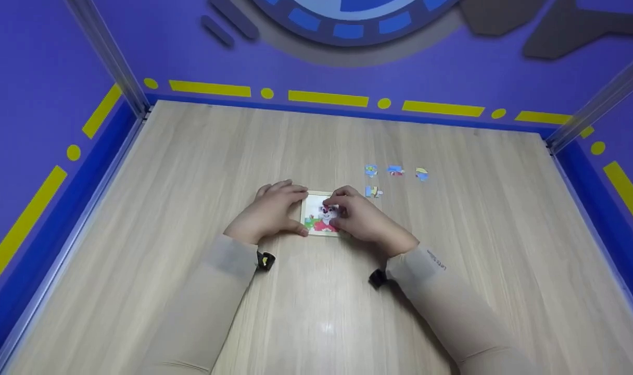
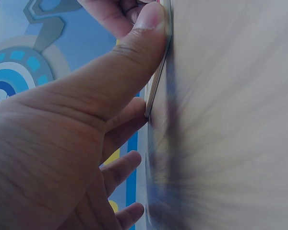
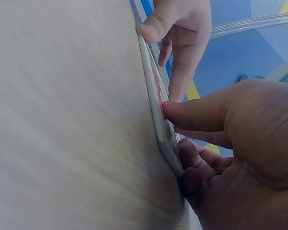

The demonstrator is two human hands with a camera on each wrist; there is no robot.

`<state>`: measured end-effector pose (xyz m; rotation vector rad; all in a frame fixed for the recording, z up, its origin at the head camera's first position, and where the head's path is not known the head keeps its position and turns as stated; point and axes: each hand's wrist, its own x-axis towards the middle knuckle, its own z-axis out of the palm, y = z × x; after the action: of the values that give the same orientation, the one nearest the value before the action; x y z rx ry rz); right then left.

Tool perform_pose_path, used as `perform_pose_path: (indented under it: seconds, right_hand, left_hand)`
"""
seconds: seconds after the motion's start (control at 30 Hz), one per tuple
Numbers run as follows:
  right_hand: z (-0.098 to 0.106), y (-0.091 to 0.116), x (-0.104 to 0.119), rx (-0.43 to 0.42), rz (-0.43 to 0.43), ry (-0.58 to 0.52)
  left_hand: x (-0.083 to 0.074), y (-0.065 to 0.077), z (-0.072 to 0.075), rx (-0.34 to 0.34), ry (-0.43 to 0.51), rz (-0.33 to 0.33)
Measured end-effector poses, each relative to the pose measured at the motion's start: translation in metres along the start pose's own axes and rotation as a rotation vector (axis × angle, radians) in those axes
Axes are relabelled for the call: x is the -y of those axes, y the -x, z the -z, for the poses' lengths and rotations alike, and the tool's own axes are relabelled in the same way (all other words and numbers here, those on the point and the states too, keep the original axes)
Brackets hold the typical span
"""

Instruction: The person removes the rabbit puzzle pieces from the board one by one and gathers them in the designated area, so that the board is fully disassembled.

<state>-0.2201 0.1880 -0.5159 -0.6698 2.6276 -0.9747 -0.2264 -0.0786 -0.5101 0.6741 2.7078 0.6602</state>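
Observation:
A small square jigsaw tray [image 1: 320, 234] with a pale wooden rim lies on the table. Inside it, joined pieces form a picture [image 1: 324, 225] of a white animal's face with red and green below; the upper left part of the tray shows white. My left hand [image 1: 271, 211] holds the tray's left side, thumb at the near corner and index finger at the far one, other fingers spread. Over the right half, my right hand [image 1: 366, 217] pinches a puzzle piece against the picture with curled fingers. The fingers mostly hide that piece. Its thumb [image 3: 175, 113] touches the picture surface.
Several loose puzzle pieces lie beyond the right hand: a blue-green one [image 1: 370, 170], a blue-red one [image 1: 395, 170], a yellow-blue one [image 1: 421, 174] and another [image 1: 372, 191] nearer. Purple panels [image 1: 337, 78] wall the wooden table [image 1: 217, 135] at the back and sides.

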Motion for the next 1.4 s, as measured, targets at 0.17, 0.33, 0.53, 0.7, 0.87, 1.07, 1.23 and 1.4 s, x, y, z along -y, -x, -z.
perform_pose_path:
  seconds: [0.17, 0.33, 0.53, 0.7, 0.87, 1.07, 1.23, 1.4]
  right_hand:
    - [-0.0014, -0.0009, 0.001, -0.004, -0.024, -0.018]
    - [-0.0032, -0.0019, 0.0018, -0.015, -0.037, -0.054]
    - [-0.0045, -0.0027, 0.0026, -0.029, -0.015, -0.082]
    - [-0.0054, -0.0035, 0.0013, -0.048, 0.001, -0.066]
    - [-0.0053, -0.0038, 0.0011, -0.062, -0.004, -0.061]
    - [-0.0059, -0.0044, 0.001, -0.059, 0.0, -0.06]
    - [-0.0052, -0.0042, 0.0008, -0.061, -0.003, -0.032]
    - [-0.0041, -0.003, 0.0012, -0.063, -0.028, -0.037]
  left_hand:
    - [0.0, 0.0003, 0.0013, 0.008, -0.002, -0.001]
    - [0.0001, 0.001, 0.0022, 0.01, 0.011, -0.001]
    - [0.0008, 0.0019, 0.0024, 0.004, 0.017, 0.001]
    - [0.0016, 0.0023, 0.0026, 0.0, 0.009, 0.0]
    - [0.0012, 0.0025, 0.0028, 0.004, 0.014, 0.004]
    - [0.0012, 0.0033, 0.0032, 0.002, 0.025, 0.008]
    - [0.001, 0.0029, 0.0026, 0.0, 0.018, 0.004]
    - [0.0005, 0.0017, 0.0009, 0.003, 0.018, 0.001]
